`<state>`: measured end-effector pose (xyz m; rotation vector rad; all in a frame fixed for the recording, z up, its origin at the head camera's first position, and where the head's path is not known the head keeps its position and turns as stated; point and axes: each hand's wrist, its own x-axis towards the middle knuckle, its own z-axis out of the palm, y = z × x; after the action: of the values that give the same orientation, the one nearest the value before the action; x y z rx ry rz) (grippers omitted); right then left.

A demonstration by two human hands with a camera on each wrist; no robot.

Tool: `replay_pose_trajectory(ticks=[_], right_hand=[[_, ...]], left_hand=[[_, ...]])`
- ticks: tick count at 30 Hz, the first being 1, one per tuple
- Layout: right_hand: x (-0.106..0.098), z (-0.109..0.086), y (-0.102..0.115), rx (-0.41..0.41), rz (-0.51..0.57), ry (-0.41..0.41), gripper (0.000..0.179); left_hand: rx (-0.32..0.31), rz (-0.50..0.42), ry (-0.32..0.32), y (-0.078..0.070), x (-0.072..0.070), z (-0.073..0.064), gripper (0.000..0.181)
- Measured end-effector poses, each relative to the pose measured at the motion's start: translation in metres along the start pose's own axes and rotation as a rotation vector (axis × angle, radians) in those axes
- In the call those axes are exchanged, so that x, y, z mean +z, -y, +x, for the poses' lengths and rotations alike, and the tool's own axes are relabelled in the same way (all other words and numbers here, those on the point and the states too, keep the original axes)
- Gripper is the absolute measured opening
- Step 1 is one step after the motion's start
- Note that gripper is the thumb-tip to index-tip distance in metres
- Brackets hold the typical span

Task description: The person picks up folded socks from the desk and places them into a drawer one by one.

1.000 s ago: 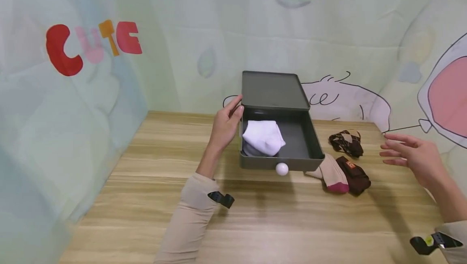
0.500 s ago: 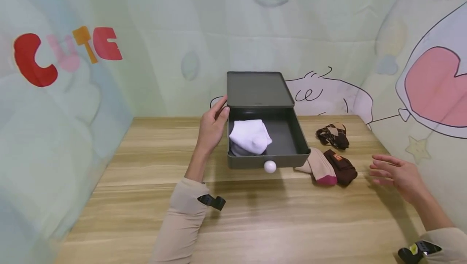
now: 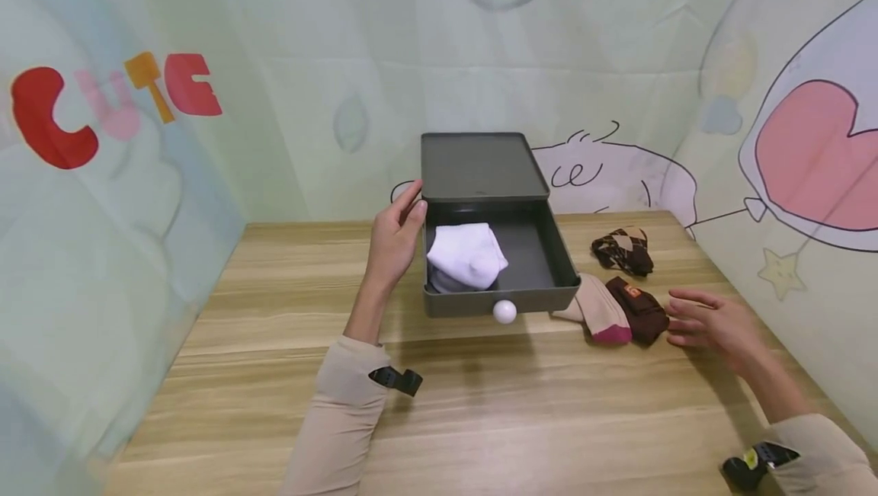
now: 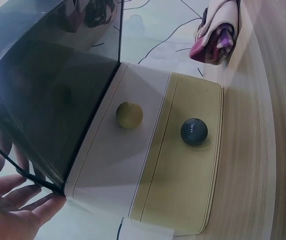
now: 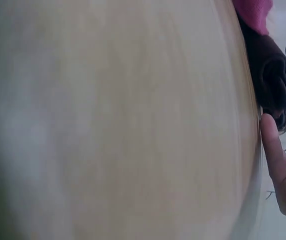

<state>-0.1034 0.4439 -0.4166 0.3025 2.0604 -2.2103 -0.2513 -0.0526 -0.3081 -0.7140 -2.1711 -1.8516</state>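
A small drawer unit stands on the table, its dark grey top drawer (image 3: 538, 252) pulled out. White folded socks (image 3: 465, 254) lie in the drawer's left part, over something grey. My left hand (image 3: 394, 248) rests against the unit's left side, fingers fairly straight, as the left wrist view also shows. On the right, my right hand (image 3: 716, 328) has its fingers extended beside a folded pair of dark brown socks (image 3: 638, 309); whether they touch is hard to tell. Beige socks with a magenta toe (image 3: 597, 309) lie against the brown pair. Behind them sit argyle socks (image 3: 624, 250).
Below the top drawer, the left wrist view shows a white drawer (image 4: 115, 160) and a yellow drawer (image 4: 175, 175), each with a round knob. A white knob (image 3: 504, 312) sticks out from the grey drawer's front. Printed cloth walls (image 3: 295, 115) border the wooden table (image 3: 295, 305).
My right hand has moved left and inward, up to the brown socks. The left hand stays at the drawer unit. The head view has turned slightly right.
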Motion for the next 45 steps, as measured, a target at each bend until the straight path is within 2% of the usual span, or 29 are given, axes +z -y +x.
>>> replay_pose_trajectory(ticks=[3,7,13,17,19,24,26,30,33,37,41,45], right_hand=[[0.007,0.004,0.0,0.005,-0.028,-0.008,0.029],[0.019,0.011,-0.001,0.031,-0.089,-0.055,0.042],[0.035,0.021,0.001,0.03,-0.265,-0.136,0.059],[0.042,0.021,0.004,0.016,-0.34,-0.195,0.055],[0.044,0.021,0.005,0.014,-0.314,-0.205,0.052],[0.047,0.023,0.005,0.003,-0.183,-0.155,0.051],[0.048,0.023,0.005,-0.004,-0.185,-0.139,0.052],[0.048,0.02,0.007,-0.013,-0.321,-0.146,0.052],[0.048,0.019,0.007,-0.01,-0.436,-0.11,0.05],[0.048,0.017,0.004,0.01,-0.47,-0.058,0.046],[0.046,0.01,0.004,0.019,-0.378,-0.028,0.039],[0.042,0.005,0.012,-0.046,-0.241,0.02,0.033]], left_hand=[[0.002,0.004,-0.002,-0.001,0.0,0.0,0.044],[0.002,0.004,0.001,-0.001,-0.001,-0.001,0.044],[0.002,0.012,-0.012,-0.002,-0.002,-0.002,0.044],[0.001,0.006,-0.009,-0.002,-0.003,-0.003,0.045],[-0.001,0.001,-0.003,-0.002,-0.004,-0.003,0.045],[-0.001,-0.002,-0.008,-0.003,-0.004,-0.003,0.045],[0.001,0.0,-0.013,-0.004,-0.004,-0.003,0.045],[0.006,0.001,-0.011,-0.004,-0.003,-0.002,0.045],[0.006,0.001,-0.01,-0.004,-0.004,-0.002,0.045],[0.012,0.006,-0.01,-0.002,-0.003,-0.001,0.045],[0.015,0.012,-0.006,-0.001,0.0,0.0,0.044],[0.006,0.012,-0.007,-0.004,-0.001,-0.001,0.044]])
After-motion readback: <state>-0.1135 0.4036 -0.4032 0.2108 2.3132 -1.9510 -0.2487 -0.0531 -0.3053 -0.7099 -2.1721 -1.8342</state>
